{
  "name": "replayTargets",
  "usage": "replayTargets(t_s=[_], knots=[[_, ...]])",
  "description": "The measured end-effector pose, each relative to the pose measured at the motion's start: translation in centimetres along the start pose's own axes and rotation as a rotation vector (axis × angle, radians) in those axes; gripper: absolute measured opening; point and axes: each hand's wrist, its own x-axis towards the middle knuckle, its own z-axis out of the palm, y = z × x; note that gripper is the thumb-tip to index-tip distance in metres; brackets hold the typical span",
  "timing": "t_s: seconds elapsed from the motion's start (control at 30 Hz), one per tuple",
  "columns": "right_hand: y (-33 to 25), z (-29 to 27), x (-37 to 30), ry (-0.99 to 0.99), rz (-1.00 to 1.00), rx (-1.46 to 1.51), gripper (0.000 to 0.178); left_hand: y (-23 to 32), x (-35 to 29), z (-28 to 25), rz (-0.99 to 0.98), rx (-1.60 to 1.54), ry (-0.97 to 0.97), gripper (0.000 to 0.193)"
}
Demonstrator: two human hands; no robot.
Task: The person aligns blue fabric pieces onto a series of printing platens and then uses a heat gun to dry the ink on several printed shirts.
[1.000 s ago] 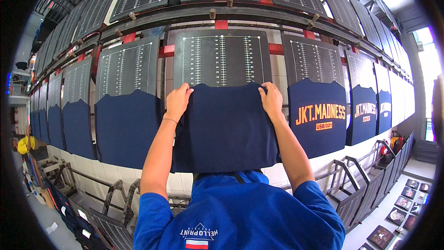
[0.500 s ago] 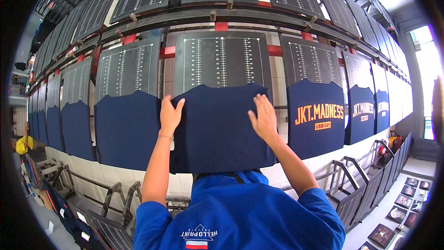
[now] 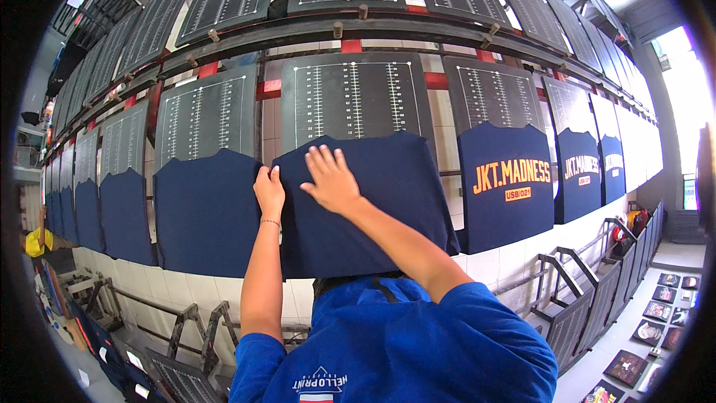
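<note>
One navy shirt [image 3: 373,235] lies over the near part of the board [image 3: 337,101] before you, your right grip [image 3: 333,180] spread flat on its upper left, nearer its middle than your left grip [image 3: 269,192], curled at its left edge, whether pinching cloth I cannot tell.

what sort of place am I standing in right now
Most likely a shirt-printing workshop: rows of ruler-marked black boards, navy shirts laid over several, and orange lettering on one to the right.
</note>
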Motion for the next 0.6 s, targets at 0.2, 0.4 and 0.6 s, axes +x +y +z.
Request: replayTargets(t_s=[0.2, 0.4, 0.6], knots=[[17.0, -8.9, -11.2, 0.135, 0.665, -0.261, 0.072, 0.4, -3.2, 0.2, 0.110, -0.029, 0.098, 0.036], [12.6, -10.8, -25.9, 0.216, 0.665, 0.361, 0.072, -5.9, -15.1, -5.1, -0.238, -0.186, -0.357, 0.052], [12.4, -7.6, -36.2, 0.085, 1.165, 0.929, 0.038, -4.8, -20.5, -9.3, -0.157, 0.083, -0.169, 0.030]])
